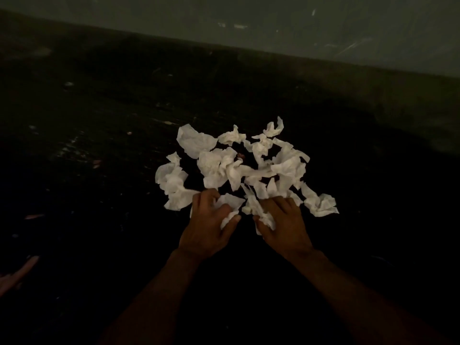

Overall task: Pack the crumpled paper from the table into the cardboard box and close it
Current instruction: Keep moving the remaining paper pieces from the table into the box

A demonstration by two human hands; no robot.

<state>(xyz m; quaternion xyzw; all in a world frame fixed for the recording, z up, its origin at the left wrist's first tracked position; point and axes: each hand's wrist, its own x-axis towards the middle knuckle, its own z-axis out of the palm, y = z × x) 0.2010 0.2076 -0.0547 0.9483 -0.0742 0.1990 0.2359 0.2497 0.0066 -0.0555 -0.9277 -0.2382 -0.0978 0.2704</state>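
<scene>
Left hand point(207, 227) pinches crumpled paper point(234, 168) at pile's near edge; right hand point(286, 225) grips more; dark table point(99, 145).

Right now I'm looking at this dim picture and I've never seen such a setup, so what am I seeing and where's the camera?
No machine here: a person works with two bare hands. The one picture comes from a camera worn on their head, looking forward and down. A loose pile of white crumpled paper lies on a dark table, with a grey wall behind. The left hand and the right hand are at the pile's near edge, each gripping a piece of it. No cardboard box is in view.
</scene>
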